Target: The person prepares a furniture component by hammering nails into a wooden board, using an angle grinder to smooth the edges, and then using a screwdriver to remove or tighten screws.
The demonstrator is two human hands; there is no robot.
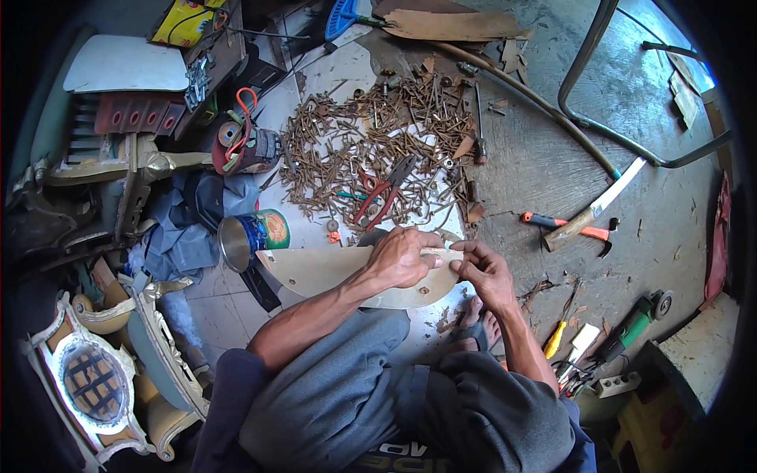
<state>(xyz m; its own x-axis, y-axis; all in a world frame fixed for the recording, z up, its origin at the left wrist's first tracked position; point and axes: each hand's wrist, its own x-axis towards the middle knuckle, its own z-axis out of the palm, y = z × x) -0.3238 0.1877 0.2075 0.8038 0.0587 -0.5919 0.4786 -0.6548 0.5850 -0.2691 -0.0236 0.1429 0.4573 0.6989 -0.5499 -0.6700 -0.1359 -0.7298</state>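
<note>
A cream-coloured curved board (327,272), roughly half-moon shaped with a few small holes, lies above my lap with its straighter edge away from me. My left hand (400,258) reaches across it, closed over its far edge right of the middle. My right hand (487,272) pinches the board's right end between thumb and fingers. The two hands are close together; whether a small thing sits between their fingertips I cannot make out. Just beyond lies a wide pile of rusty screws and nails (339,150), with red-handled pliers (385,191) on top.
Left of the board an open tin (235,243) lies on its side. Ornate carved furniture frames (134,370) stand at the left. To the right are a hammer (579,229), a machete (591,206), a yellow-handled screwdriver (555,339) and a green angle grinder (631,323). A bent metal tube frame (579,79) stands behind.
</note>
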